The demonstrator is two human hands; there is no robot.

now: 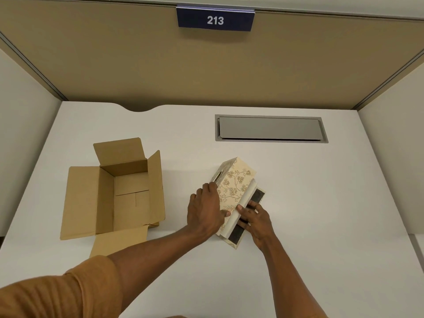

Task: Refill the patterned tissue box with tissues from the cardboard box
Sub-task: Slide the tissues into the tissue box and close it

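Observation:
The patterned tissue box, cream with a leafy print, lies on its side in the middle of the white desk. Its bottom flap stands open, showing a white inner face and a dark strip beneath. My left hand grips the box's left side with the thumb on the patterned face. My right hand presses on the flap and the dark strip. The cardboard box stands open at the left, apart from both hands; the inside that I see holds nothing.
A grey cable hatch is set into the desk behind the tissue box. Tan partition walls close off the back and sides, with a blue sign reading 213 above. The cardboard box's flaps spread out to the left and the front.

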